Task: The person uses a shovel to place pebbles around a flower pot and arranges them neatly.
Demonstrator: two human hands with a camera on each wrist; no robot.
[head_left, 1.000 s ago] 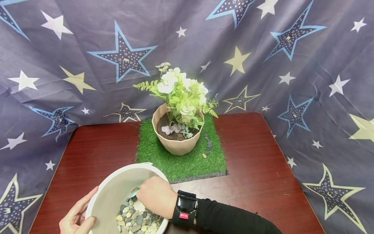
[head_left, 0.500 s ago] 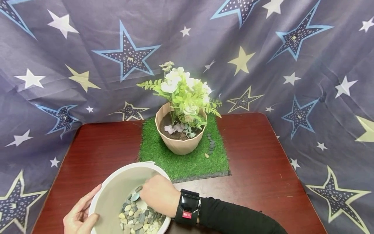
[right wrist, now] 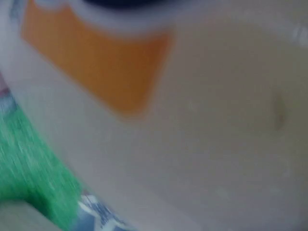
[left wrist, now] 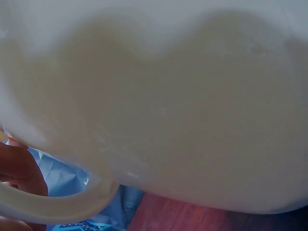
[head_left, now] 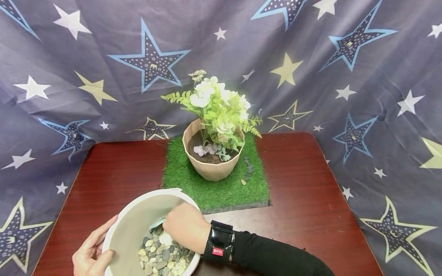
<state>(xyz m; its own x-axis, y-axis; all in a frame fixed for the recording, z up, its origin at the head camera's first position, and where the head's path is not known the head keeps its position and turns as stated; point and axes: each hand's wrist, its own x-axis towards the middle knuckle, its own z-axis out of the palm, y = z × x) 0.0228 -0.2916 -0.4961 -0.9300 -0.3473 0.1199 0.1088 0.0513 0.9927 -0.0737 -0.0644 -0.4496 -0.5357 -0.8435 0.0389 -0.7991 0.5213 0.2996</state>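
Note:
My left hand (head_left: 91, 253) grips the near-left rim of a white bucket (head_left: 126, 237), thumb over the inside and fingers outside. The bucket is tilted, its mouth facing me. Several grey, tan and cream pebbles (head_left: 160, 258) lie at its bottom. My right hand (head_left: 186, 226) reaches inside over them, back of the hand up and fingers hidden; I cannot tell what it holds. A pale teal piece (head_left: 158, 223) shows at the fingers' left side. In the left wrist view the bucket's wall (left wrist: 183, 120) and curved handle (left wrist: 72, 207) fill much of the frame.
Behind the bucket, a pleated beige pot (head_left: 214, 172) with soil, white flowers and ferns (head_left: 221, 111) stands on a square of artificial grass (head_left: 224, 199). Dark stones (head_left: 249, 168) form a short curved row on the grass beside it. A star-patterned cloth surrounds the red-brown table (head_left: 300, 191).
My right hand shifts slightly within the bucket, among the pebbles. The teal piece, flat half a second ago, now shows as a narrow edge against the fingers. My left hand keeps its grip.

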